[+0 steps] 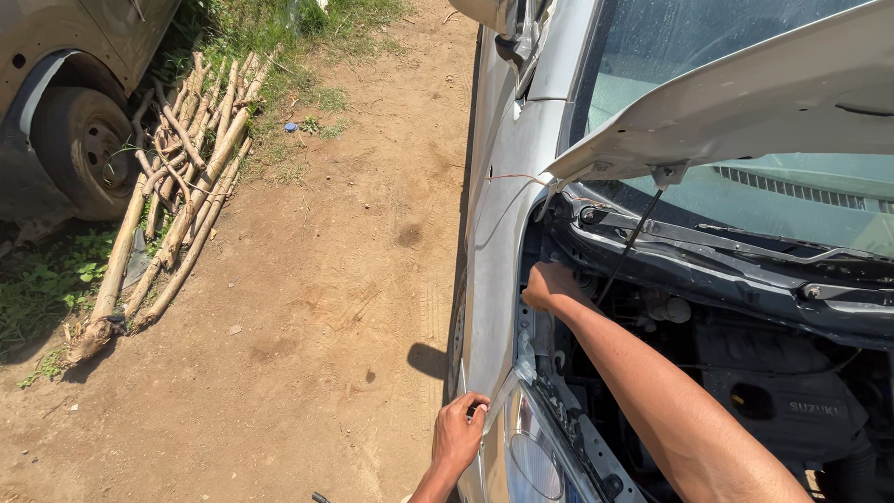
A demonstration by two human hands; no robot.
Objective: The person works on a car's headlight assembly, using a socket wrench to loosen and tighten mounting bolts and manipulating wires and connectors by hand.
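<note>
I stand at the front left corner of a silver car (498, 214) with its hood (745, 93) raised on a thin prop rod (629, 244). My left hand (458, 433) curls over the fender edge beside the headlight (535, 461). My right hand (551, 284) reaches into the near corner of the engine bay (745, 373), close to the foot of the prop rod. Its fingers are turned away from me, so I cannot see whether it holds anything. A thin wire (507, 177) runs across the fender toward the hood hinge.
Bare dirt ground (326, 307) lies left of the car. A pile of wooden sticks (177, 186) lies on it beside grass. Another vehicle's wheel (82, 149) stands at the top left. The car's side mirror (494, 14) juts out above.
</note>
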